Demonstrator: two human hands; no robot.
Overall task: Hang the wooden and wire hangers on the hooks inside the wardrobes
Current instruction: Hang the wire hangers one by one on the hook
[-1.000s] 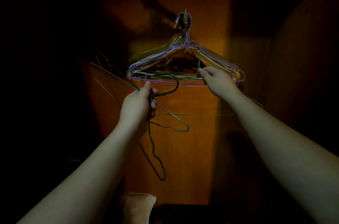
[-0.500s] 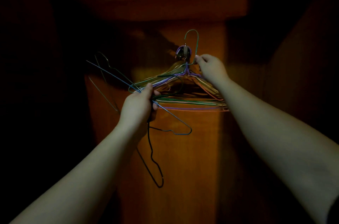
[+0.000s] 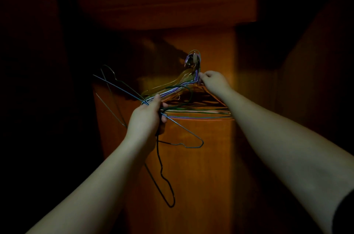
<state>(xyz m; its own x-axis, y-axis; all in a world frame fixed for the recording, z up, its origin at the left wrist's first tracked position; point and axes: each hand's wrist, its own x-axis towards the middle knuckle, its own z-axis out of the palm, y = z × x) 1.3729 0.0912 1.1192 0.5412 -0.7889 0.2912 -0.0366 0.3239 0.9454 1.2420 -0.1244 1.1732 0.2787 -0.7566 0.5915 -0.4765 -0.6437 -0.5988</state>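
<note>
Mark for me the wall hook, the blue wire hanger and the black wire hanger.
Metal wall hook [image 3: 194,58], head view: its plate.
Blue wire hanger [image 3: 180,126], head view: straight wire right of the left hand.
Black wire hanger [image 3: 168,187], head view: its dangling lower loop.
</note>
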